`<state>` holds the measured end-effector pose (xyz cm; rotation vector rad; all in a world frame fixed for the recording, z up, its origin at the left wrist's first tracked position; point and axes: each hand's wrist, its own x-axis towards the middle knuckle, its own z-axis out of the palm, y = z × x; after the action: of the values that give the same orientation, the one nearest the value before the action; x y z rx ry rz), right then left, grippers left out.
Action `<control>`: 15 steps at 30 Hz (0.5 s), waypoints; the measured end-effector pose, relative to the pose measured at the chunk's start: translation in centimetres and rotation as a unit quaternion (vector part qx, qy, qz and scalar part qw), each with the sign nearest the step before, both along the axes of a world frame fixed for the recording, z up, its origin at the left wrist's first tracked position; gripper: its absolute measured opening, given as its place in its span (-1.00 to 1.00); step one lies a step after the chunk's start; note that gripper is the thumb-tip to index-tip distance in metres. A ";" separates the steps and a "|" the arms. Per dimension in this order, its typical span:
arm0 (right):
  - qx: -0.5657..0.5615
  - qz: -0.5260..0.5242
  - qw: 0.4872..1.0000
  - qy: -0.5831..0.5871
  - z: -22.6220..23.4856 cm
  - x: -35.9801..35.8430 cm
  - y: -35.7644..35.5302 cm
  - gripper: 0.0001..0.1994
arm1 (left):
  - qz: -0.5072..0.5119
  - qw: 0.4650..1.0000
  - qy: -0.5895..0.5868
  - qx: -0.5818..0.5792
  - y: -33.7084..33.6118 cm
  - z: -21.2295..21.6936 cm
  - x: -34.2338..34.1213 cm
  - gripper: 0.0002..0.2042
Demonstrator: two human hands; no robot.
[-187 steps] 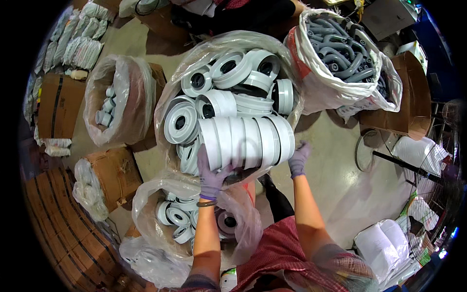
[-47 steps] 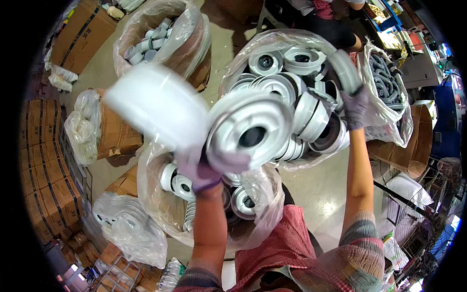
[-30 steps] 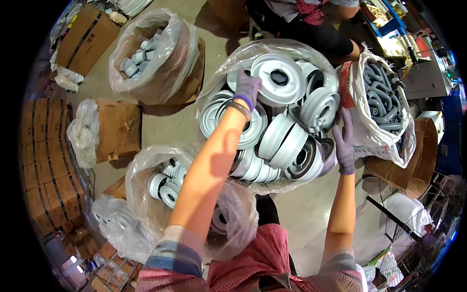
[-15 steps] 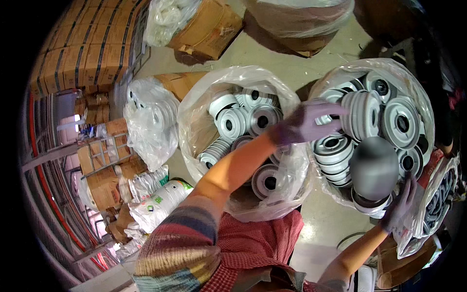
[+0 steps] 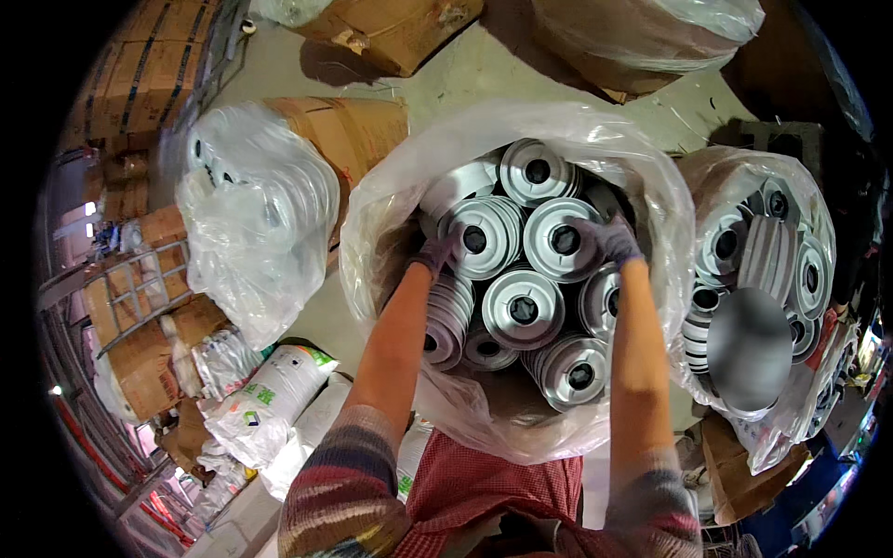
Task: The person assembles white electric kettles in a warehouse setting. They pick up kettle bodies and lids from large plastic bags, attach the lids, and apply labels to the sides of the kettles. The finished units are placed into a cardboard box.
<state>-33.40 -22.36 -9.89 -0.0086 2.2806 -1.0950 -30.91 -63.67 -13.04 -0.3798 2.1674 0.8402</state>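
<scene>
The large clear plastic bag had come to the middle of the view, and the second clear bag, also holding pale round parts, stood to its right; half a second earlier the left hand had been stretched across the large bag's right rim toward that second bag, and the right hand had been at the second bag's far side; both hands were now down inside the large bag, so the handling, to judge by this, had passed from the second bag's parts to those within the large one.

Both forearms came up over the large bag's near rim, the left one slanting inward and the right one almost straight; a pale stack stood on end left of the large bag's centre, its black hub facing up, with a pale round part close beside it, toward the large bag's right; the left hand lay against the stack's left side, its fingertips partly hidden; the right hand reached over the round part's right edge, fingers pointing toward the large bag's centre; whether either grip was closed could not be told.
</scene>
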 end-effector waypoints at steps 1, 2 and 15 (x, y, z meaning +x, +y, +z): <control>-0.006 0.098 0.991 -0.089 -3.2 -1.1 1.5 -0.30 | -0.043 0.998 0.041 0.028 1.0 -0.6 -0.2 -0.37; -0.127 -0.041 0.962 -0.238 -2.7 -1.8 1.2 -0.31 | -0.070 0.989 0.120 0.059 0.9 -1.0 1.2 -0.41; -0.134 -0.154 0.966 -0.157 -6.5 1.7 1.5 -0.12 | 0.543 0.594 -0.167 0.570 3.5 -2.8 4.0 -0.54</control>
<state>-31.72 -20.90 -16.38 0.3947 1.8776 -1.4441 -26.94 -60.14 -15.85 -1.0398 0.4637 2.3199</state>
